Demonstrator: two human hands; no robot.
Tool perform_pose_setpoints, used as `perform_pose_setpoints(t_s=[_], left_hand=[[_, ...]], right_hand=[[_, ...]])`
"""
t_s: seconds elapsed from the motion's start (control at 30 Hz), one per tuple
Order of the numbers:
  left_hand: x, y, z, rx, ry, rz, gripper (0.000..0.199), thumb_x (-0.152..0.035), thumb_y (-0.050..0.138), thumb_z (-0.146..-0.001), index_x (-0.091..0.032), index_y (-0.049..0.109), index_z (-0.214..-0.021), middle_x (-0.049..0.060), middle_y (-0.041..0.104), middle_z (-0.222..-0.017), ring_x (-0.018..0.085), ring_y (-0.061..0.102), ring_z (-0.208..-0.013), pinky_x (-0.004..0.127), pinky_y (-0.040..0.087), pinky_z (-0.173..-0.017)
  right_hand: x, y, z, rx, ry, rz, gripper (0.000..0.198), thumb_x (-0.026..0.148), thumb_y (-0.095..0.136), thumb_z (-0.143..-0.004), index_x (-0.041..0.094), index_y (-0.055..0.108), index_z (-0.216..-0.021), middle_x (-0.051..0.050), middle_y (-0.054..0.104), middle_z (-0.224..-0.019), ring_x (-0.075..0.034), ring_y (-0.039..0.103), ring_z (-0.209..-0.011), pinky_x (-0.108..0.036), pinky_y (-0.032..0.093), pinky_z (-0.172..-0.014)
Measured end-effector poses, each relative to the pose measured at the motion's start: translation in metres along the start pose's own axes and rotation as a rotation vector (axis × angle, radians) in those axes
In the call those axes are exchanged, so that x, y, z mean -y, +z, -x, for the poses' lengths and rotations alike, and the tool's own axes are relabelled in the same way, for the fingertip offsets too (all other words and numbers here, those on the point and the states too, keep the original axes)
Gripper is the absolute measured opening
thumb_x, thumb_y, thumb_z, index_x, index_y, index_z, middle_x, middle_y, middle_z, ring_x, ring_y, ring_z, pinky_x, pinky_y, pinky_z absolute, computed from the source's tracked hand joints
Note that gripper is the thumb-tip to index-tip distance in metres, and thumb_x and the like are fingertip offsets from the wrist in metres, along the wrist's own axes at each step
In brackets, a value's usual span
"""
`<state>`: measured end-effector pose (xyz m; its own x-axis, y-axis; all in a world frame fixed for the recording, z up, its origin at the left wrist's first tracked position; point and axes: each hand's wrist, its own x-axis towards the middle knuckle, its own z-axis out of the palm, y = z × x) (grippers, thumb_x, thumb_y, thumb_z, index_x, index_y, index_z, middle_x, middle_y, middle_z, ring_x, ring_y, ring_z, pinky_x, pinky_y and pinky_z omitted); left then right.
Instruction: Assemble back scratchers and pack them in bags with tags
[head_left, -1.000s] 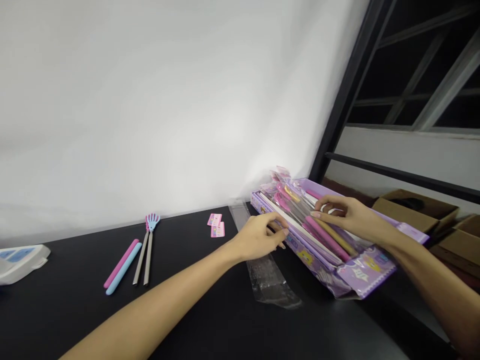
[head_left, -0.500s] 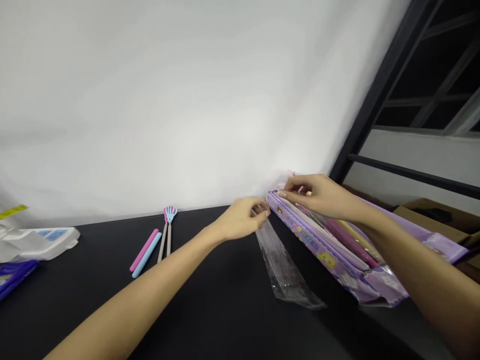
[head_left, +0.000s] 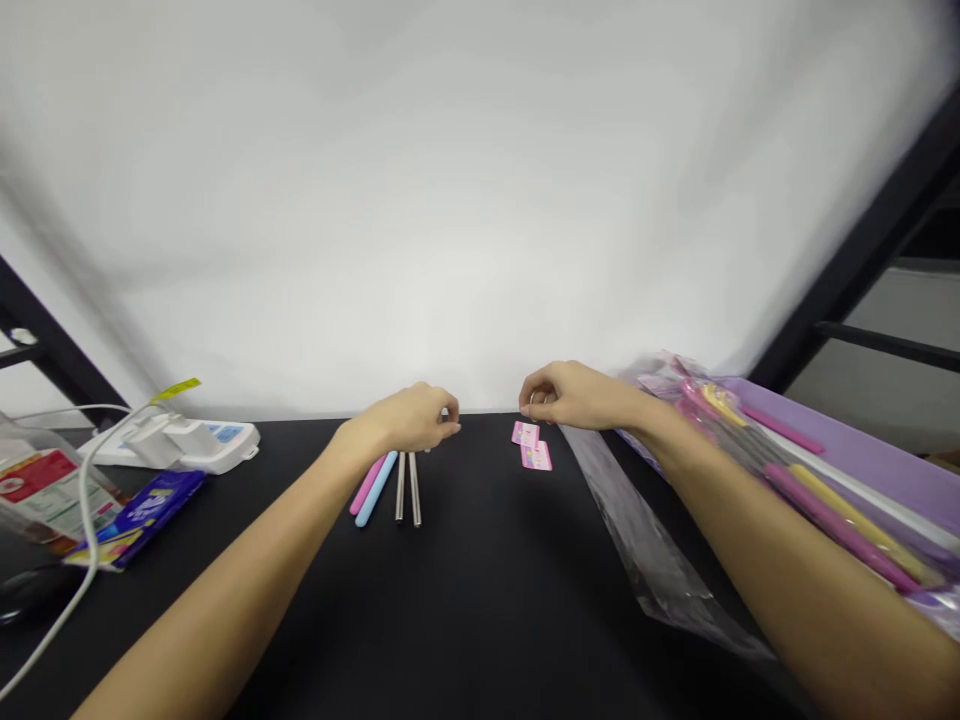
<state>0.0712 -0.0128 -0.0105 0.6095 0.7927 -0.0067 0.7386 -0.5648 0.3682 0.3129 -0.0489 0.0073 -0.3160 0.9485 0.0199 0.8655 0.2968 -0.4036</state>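
Note:
My left hand [head_left: 409, 418] hovers over the upper ends of two metal rods [head_left: 407, 490], thumb and forefinger slightly apart with nothing visible between them. It hides the back scratchers' claw heads. Beside them lie a pink grip tube [head_left: 365, 488] and a blue grip tube [head_left: 376, 488]. My right hand [head_left: 574, 395] has its fingers curled to the thumb above two small pink cards [head_left: 532, 446]; anything pinched there is too small to make out. A long clear plastic sleeve [head_left: 637, 530] lies on the black table, running out from under this hand.
At right stands a purple box [head_left: 862, 440] with several wrapped pink and yellow back scratchers [head_left: 832, 505]. On the left are a white power strip [head_left: 232, 445] with plugs and a cable [head_left: 86, 500], a blue packet [head_left: 150, 510], a labelled bottle [head_left: 49, 490] and a dark mouse [head_left: 34, 595].
My left hand has let go of the plastic sleeve and moved left to the rods. My right hand has come away from the box. The view has turned left, and the pink cards now show.

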Motion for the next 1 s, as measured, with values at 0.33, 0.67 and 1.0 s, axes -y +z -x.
perform_pose_setpoints(t_s=[0.33,0.67,1.0], left_hand=[[0.046,-0.006,0.019,0.106,-0.31,-0.15,0.011,-0.02,0.058,-0.069,-0.02,0.063,-0.08,0.01,0.07,-0.085,0.024,0.065,-0.055,0.036,0.048,-0.061],[0.027,0.013,0.015,0.091,-0.34,-0.126,0.023,-0.04,0.063,-0.077,-0.017,0.061,-0.083,0.015,0.068,-0.097,0.028,0.068,-0.064,0.039,0.05,-0.065],[-0.003,0.031,0.01,0.111,-0.253,-0.23,0.024,-0.033,0.061,-0.079,-0.015,0.066,-0.093,0.018,0.055,-0.118,0.035,0.066,-0.093,0.044,0.051,-0.078]], right_hand=[[0.016,0.038,-0.03,0.112,0.028,-0.034,0.017,0.029,0.06,-0.074,0.02,0.07,-0.084,-0.004,0.073,-0.077,-0.019,0.065,-0.068,-0.028,0.046,-0.06],[0.006,0.04,-0.019,0.147,0.087,-0.026,0.013,0.029,0.061,-0.074,0.02,0.067,-0.082,-0.004,0.072,-0.076,-0.019,0.064,-0.067,-0.03,0.046,-0.063],[0.004,0.033,-0.016,0.145,0.09,-0.003,0.015,0.029,0.062,-0.074,0.02,0.068,-0.085,-0.005,0.073,-0.075,-0.02,0.066,-0.068,-0.031,0.047,-0.064]])
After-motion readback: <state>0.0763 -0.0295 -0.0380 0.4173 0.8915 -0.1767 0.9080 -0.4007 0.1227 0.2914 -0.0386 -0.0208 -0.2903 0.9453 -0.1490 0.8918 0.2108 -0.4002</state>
